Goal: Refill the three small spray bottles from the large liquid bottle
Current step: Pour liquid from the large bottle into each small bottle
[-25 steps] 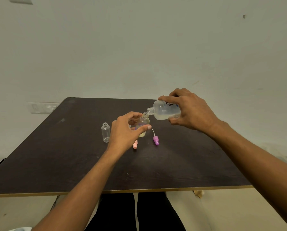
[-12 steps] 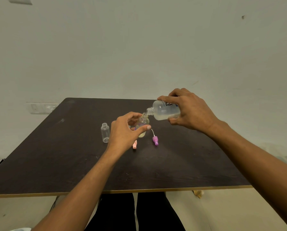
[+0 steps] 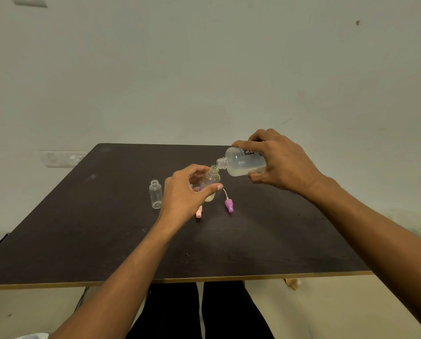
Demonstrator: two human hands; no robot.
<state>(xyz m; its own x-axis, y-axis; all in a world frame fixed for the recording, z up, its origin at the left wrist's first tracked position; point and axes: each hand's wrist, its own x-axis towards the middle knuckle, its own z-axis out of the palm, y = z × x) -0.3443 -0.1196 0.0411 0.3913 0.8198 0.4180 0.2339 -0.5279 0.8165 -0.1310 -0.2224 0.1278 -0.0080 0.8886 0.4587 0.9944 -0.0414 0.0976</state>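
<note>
The fingers (image 3: pixel 213 188) of the left hand (image 3: pixel 183 195) are curled round a small bottle (image 3: pixel 211 180), thumb across its front and the other fingers behind it, holding it tilted a little with its open neck up. Just to the right of and above these fingers, the right hand (image 3: pixel 284 162) grips the large bottle (image 3: pixel 243 163), fingers over its top and thumb underneath. It lies nearly on its side, with its uncapped mouth touching or just above the small bottle's neck. Set against the pictures from a moment ago, almost nothing has shifted: both hands keep the same pose and the large bottle stays tipped. This suggests the pour is still running steadily, and pale liquid shows in the bottom of the small bottle. To the left of the left hand, an empty small bottle (image 3: pixel 155 195) stands upright and uncapped on the tabletop (image 3: pixel 94 228), so at least one refill remains. Whether a third bottle stands behind the left hand cannot be told. A purple spray cap (image 3: pixel 229 206) with its thin tube lies below the left thumb, and a pink cap (image 3: pixel 199 213) pokes out beneath the left palm.
</note>
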